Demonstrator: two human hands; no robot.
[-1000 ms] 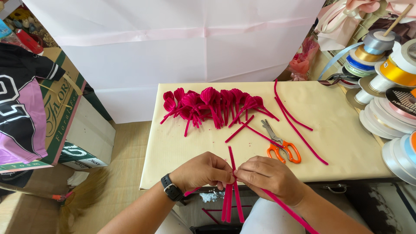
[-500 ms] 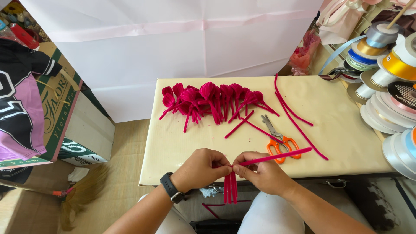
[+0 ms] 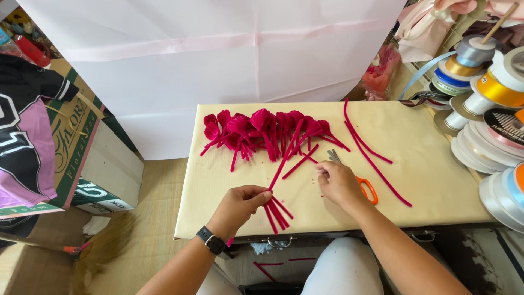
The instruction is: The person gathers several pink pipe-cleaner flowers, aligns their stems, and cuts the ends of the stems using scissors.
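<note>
Here, the left hand (image 3: 240, 203) pinches a small bundle of magenta pipe cleaners (image 3: 277, 210), gripping where they cross; short ends fan out below the fingers and 1 long stem rises away from the wrist. Just to its right, the right hand (image 3: 337, 183) rests with fingers loosely curled over orange-handled scissors (image 3: 364, 188); whether it grips them is unclear. Beyond both hands lies a pile of finished magenta loops (image 3: 262, 130) on the cream table (image 3: 426, 180). Ribbon spools (image 3: 491, 98) stand far right.
</note>
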